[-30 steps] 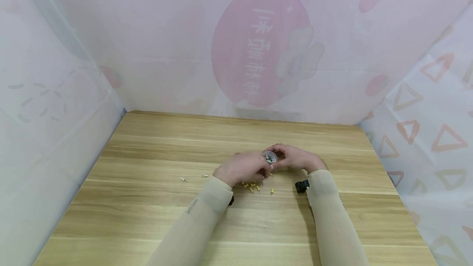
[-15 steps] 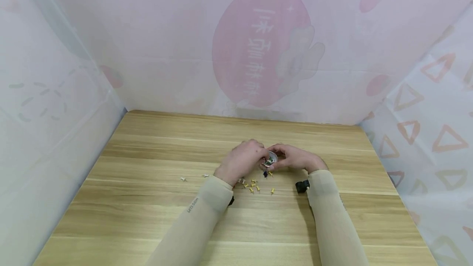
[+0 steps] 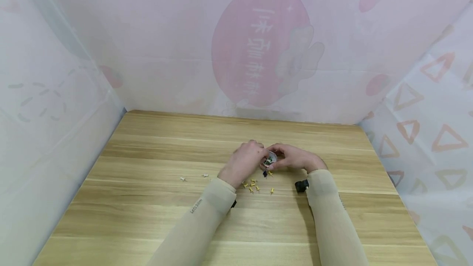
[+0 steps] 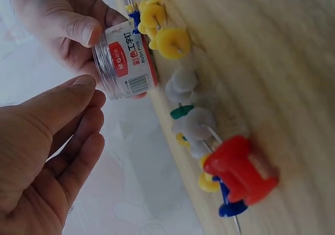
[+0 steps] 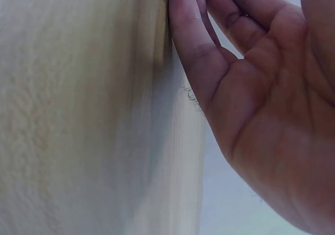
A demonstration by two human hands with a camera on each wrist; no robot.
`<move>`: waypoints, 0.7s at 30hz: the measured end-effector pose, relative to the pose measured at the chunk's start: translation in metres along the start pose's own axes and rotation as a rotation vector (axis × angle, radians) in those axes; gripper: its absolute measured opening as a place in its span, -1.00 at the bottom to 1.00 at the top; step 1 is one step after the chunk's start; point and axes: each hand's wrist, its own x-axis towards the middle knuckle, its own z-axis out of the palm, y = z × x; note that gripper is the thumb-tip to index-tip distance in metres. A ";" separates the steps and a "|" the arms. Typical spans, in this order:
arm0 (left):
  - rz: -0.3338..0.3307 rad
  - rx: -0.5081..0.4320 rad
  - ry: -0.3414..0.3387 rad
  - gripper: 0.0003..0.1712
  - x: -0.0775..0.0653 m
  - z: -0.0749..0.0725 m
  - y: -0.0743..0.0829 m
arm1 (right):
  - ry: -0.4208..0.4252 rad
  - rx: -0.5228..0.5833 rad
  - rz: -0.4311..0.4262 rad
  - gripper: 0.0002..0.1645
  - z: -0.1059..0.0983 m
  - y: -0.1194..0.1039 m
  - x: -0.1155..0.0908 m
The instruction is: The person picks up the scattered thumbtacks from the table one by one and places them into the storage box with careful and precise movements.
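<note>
The jar [image 3: 269,160] stood in the middle of the bench [image 3: 166,229], a little right of centre, its mouth facing up and coloured pins showing inside. The right grip [image 3: 295,158] held it from the right, the thumb on the near side and fingers round the far side. The left grip [image 3: 244,161] was at the left of the jar's mouth, its thumb brought close to the index finger and the other fingers bent; whether a pin sat between the fingertips could not be told. The jar was clear, with a white and red label [image 4: 131,59] reading "PUSH PINS". A blue pin [image 3: 265,173] lay just on the near side of the jar, with a yellow pin [image 3: 271,173] close to its right. More yellow pins [image 3: 252,186] lay scattered nearer, and two white pins [image 3: 194,177] lay well to the left, apart from each other. The left wrist view also showed a red pin [image 4: 241,169], a green pin [image 4: 181,111] and pale pins on the bench. Beige sleeves [image 3: 334,216] covered both forearms, and a small black box [image 3: 301,186] sat by the right cuff. A pink circle [image 3: 240,52] marked the far wall.
</note>
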 end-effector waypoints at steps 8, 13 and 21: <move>0.013 -0.054 -0.002 -0.89 -0.002 -0.006 -0.005 | 0.037 -0.078 -0.033 -0.20 0.000 -0.003 -0.001; 0.064 -0.103 -0.089 -0.89 -0.004 -0.007 -0.006 | 0.056 -0.090 -0.030 -0.26 -0.001 -0.002 -0.004; 0.131 -0.104 -0.176 -0.87 -0.006 0.002 0.000 | 0.061 -0.085 -0.030 -0.24 -0.002 -0.001 -0.005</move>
